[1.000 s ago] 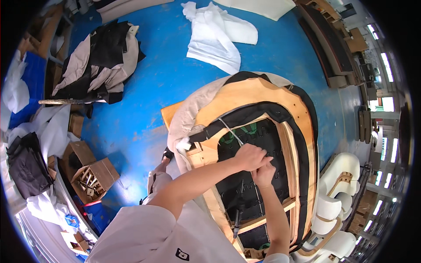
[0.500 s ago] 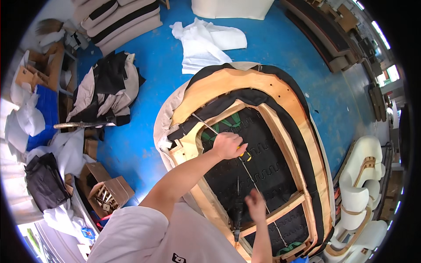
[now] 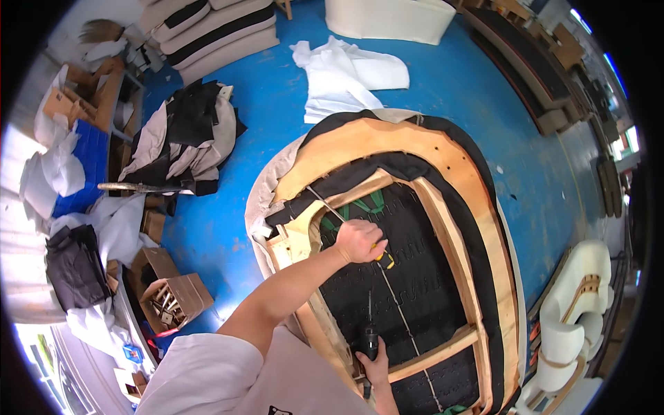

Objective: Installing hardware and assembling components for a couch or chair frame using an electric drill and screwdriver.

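Note:
My left hand (image 3: 360, 241) is closed round the handle of a long-shafted screwdriver (image 3: 325, 203). Yellow and black handle parts stick out beside the fingers, and the tip meets the black cloth edge on the inner rim of a curved wooden furniture frame (image 3: 387, 135). Lower down, my right hand (image 3: 374, 361) grips a black power drill (image 3: 371, 340), its long thin bit pointing away from me. Black fabric (image 3: 408, 280) with zigzag springs showing through fills the frame's middle, and a thin pale cord (image 3: 401, 315) runs across it. Beige fabric (image 3: 268, 176) wraps the frame's outer left edge.
White padding sheets (image 3: 353, 72) lie on the blue floor beyond the frame. On the left are a heap of beige and black fabric (image 3: 183, 135) and a carton of wooden pieces (image 3: 176, 302). Stacked cushions (image 3: 221, 31) stand far left; white foam-covered frames (image 3: 564, 325) stand right.
My right hand has gone from hovering open beside the drill to gripping it. The left hand keeps its hold on the screwdriver. The whole view has shifted slightly.

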Motion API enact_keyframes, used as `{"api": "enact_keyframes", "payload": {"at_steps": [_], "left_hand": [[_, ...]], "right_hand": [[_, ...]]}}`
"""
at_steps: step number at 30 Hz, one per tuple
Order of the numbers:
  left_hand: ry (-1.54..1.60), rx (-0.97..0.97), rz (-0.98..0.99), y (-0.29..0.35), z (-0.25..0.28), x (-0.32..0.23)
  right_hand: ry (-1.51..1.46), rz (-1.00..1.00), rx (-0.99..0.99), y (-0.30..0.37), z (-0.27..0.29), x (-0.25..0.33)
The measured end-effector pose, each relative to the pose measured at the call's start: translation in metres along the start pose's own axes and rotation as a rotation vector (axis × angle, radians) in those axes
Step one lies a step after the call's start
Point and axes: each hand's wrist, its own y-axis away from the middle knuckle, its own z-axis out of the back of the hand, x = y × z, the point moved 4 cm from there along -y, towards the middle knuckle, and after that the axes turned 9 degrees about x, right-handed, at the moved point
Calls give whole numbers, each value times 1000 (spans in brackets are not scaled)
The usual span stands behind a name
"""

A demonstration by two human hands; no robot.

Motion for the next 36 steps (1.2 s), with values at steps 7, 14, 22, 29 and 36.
{"api": "enact_keyframes", "payload": {"at_steps": [7,14,22,29,36], "left_hand": [[-6,19,30,8,5,2],[14,-20,3,6,1,3],[-8,-8,15,6,1,6],[0,-18,3,7,0,4],[23,-50,-7,5,1,2]], "right_hand": [[159,254,395,-91,38,141],[603,412,465,-175,25,164],[610,398,472,-179,22,164],[642,403,451,-178,23,165],[261,464,543,-187,24,149]]}}
